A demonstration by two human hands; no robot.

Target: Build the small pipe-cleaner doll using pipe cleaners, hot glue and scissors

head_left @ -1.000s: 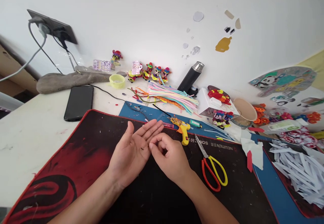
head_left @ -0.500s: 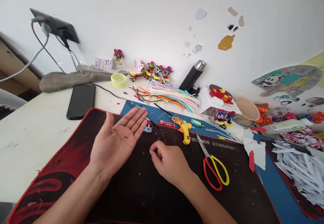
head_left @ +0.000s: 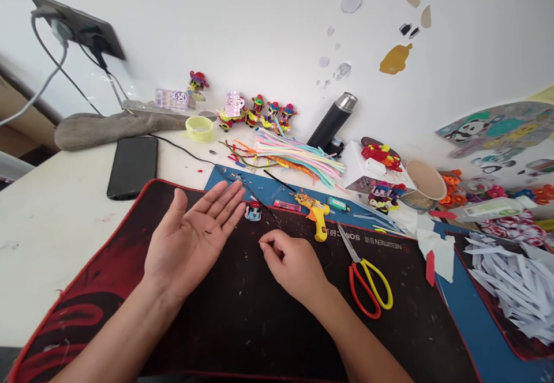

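Note:
My left hand [head_left: 190, 241] is held palm up with its fingers stretched out. A tiny dark sliver [head_left: 208, 232] lies on that palm. To the right, over the black mat [head_left: 234, 325], my right hand [head_left: 294, 259] is closed with thumb and forefinger pinched together; whatever it may hold is hidden or too small to make out. Just past the left fingertips sits a small light-blue and red figure [head_left: 253, 212]. Scissors [head_left: 361, 273] with red and yellow handles lie right of my right hand. Behind them rests a yellow glue gun [head_left: 317, 216].
A phone [head_left: 133, 168] lies at the left. Pastel pipe cleaners [head_left: 298, 155] are heaped at the back, beside a black flask [head_left: 333, 122]. Small colourful dolls [head_left: 258, 111] stand along the wall. White paper strips [head_left: 515, 285] pile up at the far right.
The view has shifted slightly. My left hand sits a little farther left, baring more of the small light-blue figure. My right hand keeps its pinch, and the dark sliver stays on my left palm.

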